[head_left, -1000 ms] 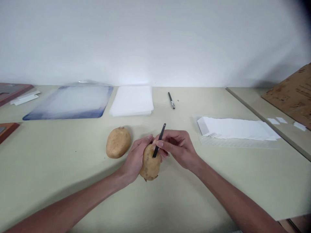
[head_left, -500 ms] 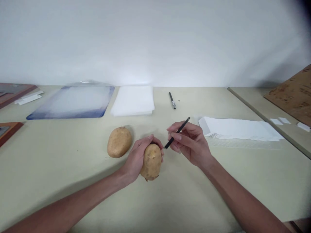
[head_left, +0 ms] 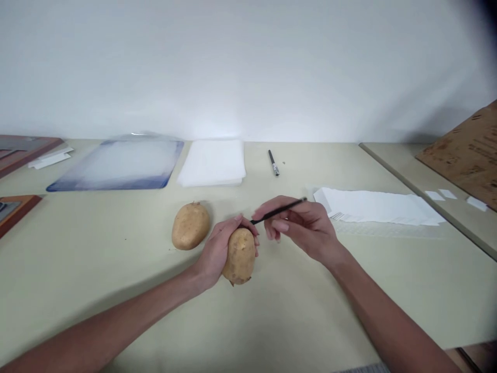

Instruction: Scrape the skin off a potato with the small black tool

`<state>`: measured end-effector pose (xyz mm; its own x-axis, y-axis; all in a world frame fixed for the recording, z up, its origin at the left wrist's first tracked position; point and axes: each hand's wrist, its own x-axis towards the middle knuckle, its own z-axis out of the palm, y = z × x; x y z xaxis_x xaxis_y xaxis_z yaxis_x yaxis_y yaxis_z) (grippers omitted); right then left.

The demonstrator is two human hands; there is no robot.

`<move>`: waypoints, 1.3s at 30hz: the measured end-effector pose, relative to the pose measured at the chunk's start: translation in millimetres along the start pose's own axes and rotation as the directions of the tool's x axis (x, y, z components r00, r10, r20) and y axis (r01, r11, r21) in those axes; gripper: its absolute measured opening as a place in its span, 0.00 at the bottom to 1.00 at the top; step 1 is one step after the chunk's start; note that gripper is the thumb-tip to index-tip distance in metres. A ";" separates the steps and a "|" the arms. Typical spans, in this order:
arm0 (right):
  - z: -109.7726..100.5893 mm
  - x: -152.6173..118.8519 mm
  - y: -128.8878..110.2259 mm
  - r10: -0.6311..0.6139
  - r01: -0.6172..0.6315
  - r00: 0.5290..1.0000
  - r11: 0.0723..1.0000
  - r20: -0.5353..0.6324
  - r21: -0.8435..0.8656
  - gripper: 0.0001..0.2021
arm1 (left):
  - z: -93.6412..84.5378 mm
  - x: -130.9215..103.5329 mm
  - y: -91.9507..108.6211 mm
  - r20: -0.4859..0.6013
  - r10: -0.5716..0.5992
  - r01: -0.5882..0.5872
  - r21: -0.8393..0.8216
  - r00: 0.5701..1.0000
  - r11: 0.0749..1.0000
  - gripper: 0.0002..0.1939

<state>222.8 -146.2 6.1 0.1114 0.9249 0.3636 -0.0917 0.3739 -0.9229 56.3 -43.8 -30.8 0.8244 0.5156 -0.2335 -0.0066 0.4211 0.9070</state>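
Note:
In the head view my left hand [head_left: 218, 247] is wrapped around a brown potato [head_left: 239, 256], its fingers curling over the top and far side. My right hand [head_left: 305, 228] pinches a slim black stick-like tool [head_left: 278, 210], whose exact kind I cannot make out. The tool slants, with its lower tip close to my left fingers at the top of the potato; whether it touches is unclear. A second potato [head_left: 190, 226] lies on the table just left of my left hand.
Behind the hands are a stack of white paper [head_left: 212, 163], a blue-edged clear folder [head_left: 116, 166] and a pen [head_left: 273, 163]. White paper strips [head_left: 376, 206] lie right. Brown cardboard [head_left: 464, 150] stands far right; wooden-framed boards [head_left: 17, 212] sit at the left edge.
The black tool has tipped to a flatter slant, and its lower tip has moved left and slightly up, toward my left fingers. My left hand still holds the potato.

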 end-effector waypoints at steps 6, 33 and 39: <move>4.9 -0.9 8.3 -0.071 0.069 0.991 0.997 -0.110 -0.021 0.07 | -1.0 -0.4 -2.4 -0.006 0.007 -0.007 -0.014 1.000 1.000 0.21; 24.2 1.2 19.9 0.119 -0.125 0.985 0.991 -0.127 -0.040 0.09 | -0.4 0.4 -2.0 0.011 0.025 -0.025 -0.015 1.000 1.000 0.25; 25.1 1.9 21.2 0.096 -0.101 0.988 0.994 -0.120 -0.037 0.08 | 0.2 0.9 -2.1 -0.011 0.016 -0.016 -0.028 1.000 0.999 0.26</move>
<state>196.3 -134.7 -9.6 0.2204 0.9413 0.2556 -0.0654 0.2757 -0.9590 57.2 -44.4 -32.8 0.8180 0.5304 -0.2227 -0.0358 0.4333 0.9005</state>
